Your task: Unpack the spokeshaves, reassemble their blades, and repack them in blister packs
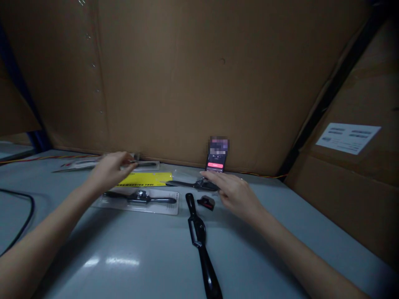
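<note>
My left hand reaches to the back left with fingertips pinched together, over flat packs. A thin, partly clear item shows at the fingertips, too blurred to name. At the back right, my right hand is closed over the right end of a black spokeshave in clear plastic; its fingertips are partly hidden. A loose black spokeshave lies in front, pointing toward me. Beside its far handle sits a small black part with a red mark. Another spokeshave lies in a blister pack below my left hand.
A yellow card lies behind the blister pack. A phone with a lit screen leans against the cardboard wall. A black cable curves over the table at left. A cardboard box with a white label stands at right.
</note>
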`<action>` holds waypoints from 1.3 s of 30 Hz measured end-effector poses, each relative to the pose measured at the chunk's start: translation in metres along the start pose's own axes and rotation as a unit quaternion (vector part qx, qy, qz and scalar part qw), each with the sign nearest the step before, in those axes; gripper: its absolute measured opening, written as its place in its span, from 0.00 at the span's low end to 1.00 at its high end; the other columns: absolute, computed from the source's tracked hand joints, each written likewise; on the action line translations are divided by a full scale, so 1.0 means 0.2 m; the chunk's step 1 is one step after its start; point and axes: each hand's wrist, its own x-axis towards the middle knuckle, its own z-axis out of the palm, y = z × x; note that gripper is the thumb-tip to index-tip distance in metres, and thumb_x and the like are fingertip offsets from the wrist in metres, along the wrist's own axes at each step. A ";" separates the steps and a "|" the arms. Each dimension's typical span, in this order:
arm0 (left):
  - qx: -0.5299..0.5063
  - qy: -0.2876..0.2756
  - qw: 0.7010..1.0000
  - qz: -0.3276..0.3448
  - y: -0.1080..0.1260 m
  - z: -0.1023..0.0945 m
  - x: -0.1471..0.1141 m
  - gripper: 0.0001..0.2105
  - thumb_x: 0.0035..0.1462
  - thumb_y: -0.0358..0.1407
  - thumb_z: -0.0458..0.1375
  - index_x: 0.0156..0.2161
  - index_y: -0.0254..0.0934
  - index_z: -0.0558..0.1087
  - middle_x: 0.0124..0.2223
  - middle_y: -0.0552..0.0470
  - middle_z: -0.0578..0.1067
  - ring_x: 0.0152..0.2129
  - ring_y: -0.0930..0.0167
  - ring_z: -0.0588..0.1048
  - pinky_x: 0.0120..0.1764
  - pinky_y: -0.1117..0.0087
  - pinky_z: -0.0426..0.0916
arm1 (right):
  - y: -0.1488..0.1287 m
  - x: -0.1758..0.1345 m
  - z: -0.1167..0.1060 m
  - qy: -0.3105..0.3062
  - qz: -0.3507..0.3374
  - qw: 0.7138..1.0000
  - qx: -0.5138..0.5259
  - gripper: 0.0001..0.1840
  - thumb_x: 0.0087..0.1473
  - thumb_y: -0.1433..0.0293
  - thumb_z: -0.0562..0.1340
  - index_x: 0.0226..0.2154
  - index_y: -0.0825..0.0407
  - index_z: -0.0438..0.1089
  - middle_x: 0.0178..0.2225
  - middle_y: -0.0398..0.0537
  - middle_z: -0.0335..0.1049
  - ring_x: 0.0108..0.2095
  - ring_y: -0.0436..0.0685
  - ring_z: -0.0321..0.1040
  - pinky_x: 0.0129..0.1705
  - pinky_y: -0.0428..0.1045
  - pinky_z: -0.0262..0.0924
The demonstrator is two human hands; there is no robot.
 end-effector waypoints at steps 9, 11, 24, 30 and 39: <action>-0.290 -0.417 0.861 -0.014 0.36 0.29 -0.18 0.20 0.55 0.51 0.50 0.36 0.33 0.70 0.31 0.46 0.77 0.20 0.72 0.74 0.22 0.73 0.66 | -0.11 -0.01 0.03 0.007 -0.024 0.999 0.038 0.41 0.41 0.85 0.52 0.57 0.44 0.54 0.52 0.47 0.65 0.51 0.56 0.62 0.50 0.55 0.60; -0.276 -0.439 0.855 -0.029 0.35 0.30 -0.18 0.19 0.54 0.49 0.53 0.36 0.33 0.71 0.23 0.50 0.74 0.14 0.74 0.70 0.18 0.76 0.62 | -0.12 0.00 0.03 0.013 -0.027 0.999 0.042 0.41 0.42 0.85 0.54 0.58 0.44 0.53 0.53 0.48 0.63 0.52 0.57 0.61 0.51 0.55 0.59; -0.394 -0.307 0.864 -0.052 0.13 -0.08 -0.06 0.11 0.53 0.40 0.56 0.30 0.35 0.75 0.09 0.63 0.48 0.06 0.83 0.42 0.10 0.78 0.39 | 0.17 0.14 0.21 -0.064 0.026 0.993 0.098 0.36 0.51 0.56 0.60 0.59 0.42 0.50 0.51 0.52 0.65 0.49 0.61 0.65 0.44 0.56 0.63; -0.411 -0.257 0.873 -0.055 0.14 -0.02 -0.06 0.09 0.53 0.39 0.56 0.31 0.34 0.73 0.09 0.63 0.50 0.05 0.83 0.44 0.10 0.78 0.39 | -0.07 0.47 0.34 -0.081 -0.070 0.991 0.083 0.34 0.52 0.52 0.57 0.57 0.48 0.54 0.48 0.55 0.67 0.49 0.62 0.64 0.46 0.55 0.59; -0.388 -0.217 0.892 -0.084 0.07 0.01 -0.01 0.12 0.54 0.41 0.55 0.32 0.32 0.74 0.09 0.63 0.49 0.06 0.82 0.45 0.10 0.78 0.40 | -0.10 0.60 0.48 -0.009 -0.003 0.991 0.134 0.20 0.52 0.60 0.60 0.46 0.51 0.66 0.47 0.54 0.69 0.49 0.59 0.64 0.50 0.56 0.57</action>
